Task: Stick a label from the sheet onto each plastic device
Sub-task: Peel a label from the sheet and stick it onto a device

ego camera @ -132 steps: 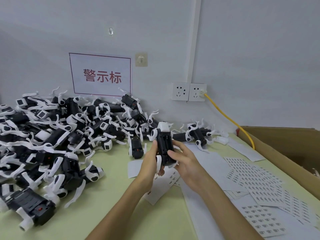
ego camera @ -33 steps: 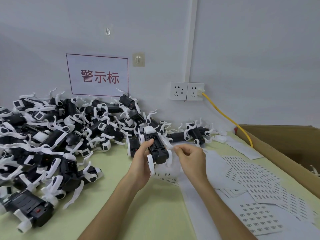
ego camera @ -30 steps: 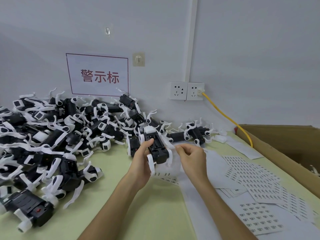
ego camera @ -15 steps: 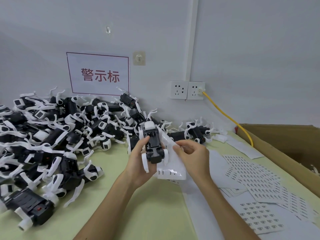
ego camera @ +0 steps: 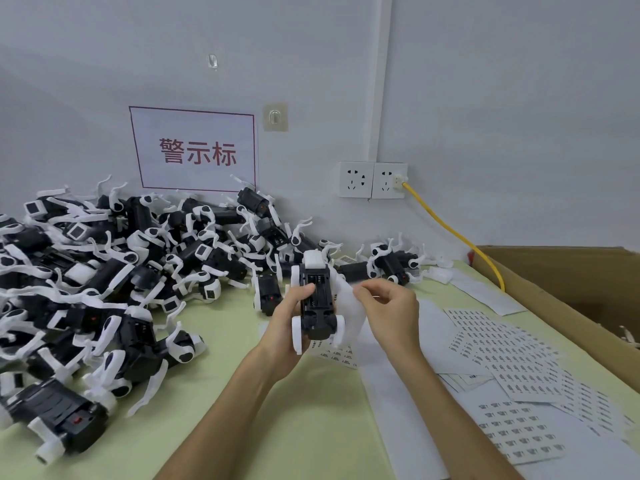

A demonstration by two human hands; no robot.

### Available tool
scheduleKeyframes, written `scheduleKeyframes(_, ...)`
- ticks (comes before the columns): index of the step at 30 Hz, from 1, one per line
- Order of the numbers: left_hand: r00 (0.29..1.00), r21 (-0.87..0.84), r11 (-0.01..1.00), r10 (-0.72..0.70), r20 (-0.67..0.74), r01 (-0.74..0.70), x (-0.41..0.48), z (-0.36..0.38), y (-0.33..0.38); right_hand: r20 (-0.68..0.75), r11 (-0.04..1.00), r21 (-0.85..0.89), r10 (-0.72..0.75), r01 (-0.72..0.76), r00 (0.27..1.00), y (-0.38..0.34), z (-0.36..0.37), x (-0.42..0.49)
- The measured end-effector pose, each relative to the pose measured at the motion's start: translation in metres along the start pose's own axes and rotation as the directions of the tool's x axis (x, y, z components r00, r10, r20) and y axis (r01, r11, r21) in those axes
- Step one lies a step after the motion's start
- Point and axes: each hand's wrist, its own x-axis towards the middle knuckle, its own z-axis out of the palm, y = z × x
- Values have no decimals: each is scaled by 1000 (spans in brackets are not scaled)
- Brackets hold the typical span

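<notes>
Pale green tabletop (ego camera: 242, 427) lies nearest, with white printed label sheets (ego camera: 519, 431) spread over its right side. Mid-table, the left hand (ego camera: 289, 323) wraps the black plastic device with white end pieces (ego camera: 317, 303), thumb on its upper face. The device is lifted off the table, long axis pointing away. Tucked just behind it to the right is a small white label sheet (ego camera: 351, 315). The right hand (ego camera: 388, 313) pinches at its upper edge with thumb and forefinger. Whether a label is already lifted is too small to tell. The hands are close together, with the device and sheet between them.

Likely step: peel one label and press it onto the device. Doing it well means peeling slowly from a corner to avoid curling, keeping the left grip firm and the target face up, thumb clear of that patch, then laying one edge first and smoothing flat.

Farther back a heap of black-and-white devices (ego camera: 121, 271) fills the left side. A brown cardboard box (ego camera: 571, 289) sits right. On the wall are a white sign with red characters (ego camera: 194, 150), white sockets (ego camera: 372, 180) and a yellow cable (ego camera: 450, 233).
</notes>
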Motion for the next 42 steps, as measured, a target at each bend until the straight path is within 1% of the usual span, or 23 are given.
scheduleKeyframes(3, 1000, 11, 1000, -5, -3, 5, -2, 1, 1, -2, 999, 7, 31, -31, 1000, 1, 1, 2)
scheduleKeyframes(7, 999, 35, 999, 17, -35, -16, -2, 1, -1, 13, 993, 51, 107, -108, 994, 4, 2, 4)
scheduleKeyframes(11, 999, 28, 999, 22, -34, -21, -2, 0, -1, 27, 970, 131, 204, -206, 979, 4, -2, 5)
scheduleKeyframes(13, 999, 23, 999, 31, -36, -31, -3, 0, 0, 47, 960, 163, 221, -226, 974, 3, -5, 7)
scheduleKeyframes(16, 998, 7, 999, 44, -46, -43, -3, 1, 2, 83, 955, 203, 204, -217, 976, 1, -8, 9)
scheduleKeyframes(18, 997, -6, 999, 53, -52, -54, -3, 1, 3, 125, 958, 213, 165, -189, 978, 1, -9, 9)
scheduleKeyframes(21, 996, -33, 997, 73, -45, -74, -4, 2, 4, 167, 986, 139, 64, -88, 984, 2, -9, 6)
scheduleKeyframes(23, 996, -50, 995, 81, -26, -82, -4, 2, 4, 156, 997, 64, 26, -36, 987, 3, -8, 6)
scheduleKeyframes(25, 997, -66, 995, 74, -17, -75, -5, 2, 4, 144, 1000, 27, 8, -12, 990, 3, -9, 6)
scheduleKeyframes(30, 998, -43, 998, 55, 3, -55, -7, 4, 4, 124, 999, -2, -44, 44, 991, 2, -12, 6)
scheduleKeyframes(34, 999, -32, 999, 36, -28, -37, -7, 4, 3, 96, 996, -33, -74, 77, 993, 3, -9, 6)
scheduleKeyframes(37, 999, -10, 1000, 27, -28, -27, -7, 4, 4, 92, 998, -25, -51, 54, 994, 4, -8, 7)
scheduleKeyframes(42, 999, -19, 1000, 16, -31, -17, -5, 2, 3, 132, 990, 87, 101, -113, 986, 6, -11, 11)
